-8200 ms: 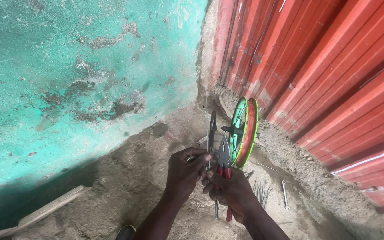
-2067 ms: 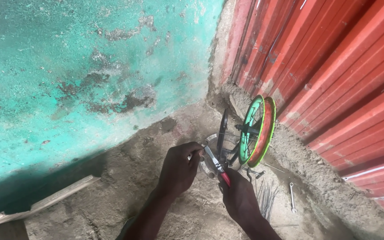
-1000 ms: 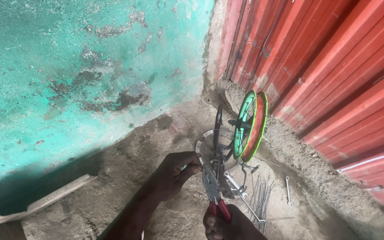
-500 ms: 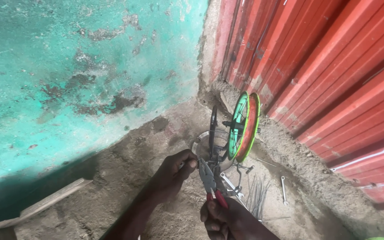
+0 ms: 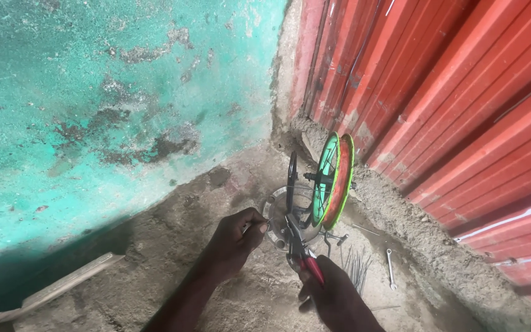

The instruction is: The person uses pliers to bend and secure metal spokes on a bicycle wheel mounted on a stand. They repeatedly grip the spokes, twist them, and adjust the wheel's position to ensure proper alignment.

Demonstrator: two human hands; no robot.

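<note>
Here | left hand point(image 5: 235, 237) pinched shut on metal wheel hub point(image 5: 281, 215), on concrete by the wall corner | right hand point(image 5: 333, 295) fisted round red-handled pliers point(image 5: 299, 249), jaws at hub | green-rimmed wheels point(image 5: 333, 178) upright just behind.

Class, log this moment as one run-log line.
left hand: grips metal hub | right hand: holds red-handled pliers | green-orange wheel: upright | spanner: on ground

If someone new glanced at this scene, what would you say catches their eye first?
Probably the green and orange wheel rim, upright in the corner where the weathered turquoise wall meets the red corrugated metal. Just below it, the right hand has red-handled pliers in its grip, while the left hand steadies a round metal part.
</note>
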